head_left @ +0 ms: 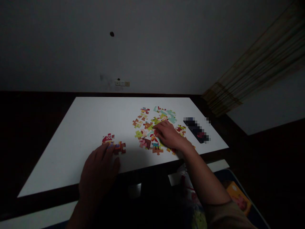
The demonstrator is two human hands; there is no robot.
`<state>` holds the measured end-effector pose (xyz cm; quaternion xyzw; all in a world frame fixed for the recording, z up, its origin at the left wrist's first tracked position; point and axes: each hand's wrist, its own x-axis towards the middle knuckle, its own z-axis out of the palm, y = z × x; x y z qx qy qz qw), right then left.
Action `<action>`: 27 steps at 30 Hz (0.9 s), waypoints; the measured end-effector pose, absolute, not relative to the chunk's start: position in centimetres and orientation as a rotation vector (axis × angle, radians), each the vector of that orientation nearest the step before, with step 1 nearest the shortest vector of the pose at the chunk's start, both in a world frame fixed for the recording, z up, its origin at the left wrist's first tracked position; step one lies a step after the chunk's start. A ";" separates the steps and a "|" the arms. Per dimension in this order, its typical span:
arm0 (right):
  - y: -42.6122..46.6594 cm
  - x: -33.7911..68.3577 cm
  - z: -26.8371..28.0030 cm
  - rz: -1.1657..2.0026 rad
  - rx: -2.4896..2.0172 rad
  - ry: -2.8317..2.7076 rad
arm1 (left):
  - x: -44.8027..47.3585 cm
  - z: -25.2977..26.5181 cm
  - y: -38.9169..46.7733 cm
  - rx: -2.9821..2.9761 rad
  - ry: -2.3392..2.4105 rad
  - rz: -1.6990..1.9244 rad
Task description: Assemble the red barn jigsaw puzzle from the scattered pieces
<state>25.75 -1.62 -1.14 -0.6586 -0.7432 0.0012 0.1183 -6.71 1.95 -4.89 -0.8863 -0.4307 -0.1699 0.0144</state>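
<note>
My left hand (98, 167) lies at the table's near left side, its fingers stretched out and resting on a small group of red and purple jigsaw pieces (118, 147). Those pieces sit close together, partly hidden under the fingertips. Over on the right, my right hand (168, 135) reaches palm down into a loose heap of colourful jigsaw pieces (145, 143). Its fingers are extended and touch pieces in the heap; what lies beneath the palm is hidden. Green, pink, brown and pale blue pieces surround it.
The white table (88, 117) stands near a grey wall. A dark, partly pixelated phone-like object (196, 131) lies right of the heap. Below the table's near edge are a plastic bag (189, 186) and an orange box (238, 197). A striped curtain (257, 60) hangs at right.
</note>
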 end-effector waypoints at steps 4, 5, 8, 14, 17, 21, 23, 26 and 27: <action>-2.0 25.4 -1.1 0.021 -1.870 -2.135 | -6.7 -5.2 2.1 -2.759 -1.306 -0.499; -2.1 25.2 -1.1 0.038 -1.846 -2.126 | -6.7 -5.2 2.2 -2.753 -1.309 -0.506; -2.6 24.8 -1.0 0.059 -1.800 -2.080 | -6.7 -4.9 2.1 -2.753 -1.322 -0.498; -3.6 24.1 -0.9 0.062 -1.799 -1.937 | -6.6 -4.0 1.9 -2.790 -1.338 -0.512; -4.3 24.4 -1.0 0.186 -1.821 -1.830 | -6.5 -3.9 1.8 -2.802 -1.342 -0.522; -5.3 25.9 -0.8 0.285 -1.892 -1.614 | -6.4 -4.0 1.8 -2.803 -1.375 -0.540; -6.1 26.6 -0.7 0.312 -1.921 -1.537 | -6.3 -4.0 1.8 -2.801 -1.391 -0.525; -7.3 26.9 -1.0 0.387 -1.953 -1.452 | -6.2 -4.1 1.8 -2.785 -1.400 -0.506; -7.6 26.8 -1.2 0.409 -1.961 -1.423 | -6.2 -4.1 1.8 -2.782 -1.398 -0.499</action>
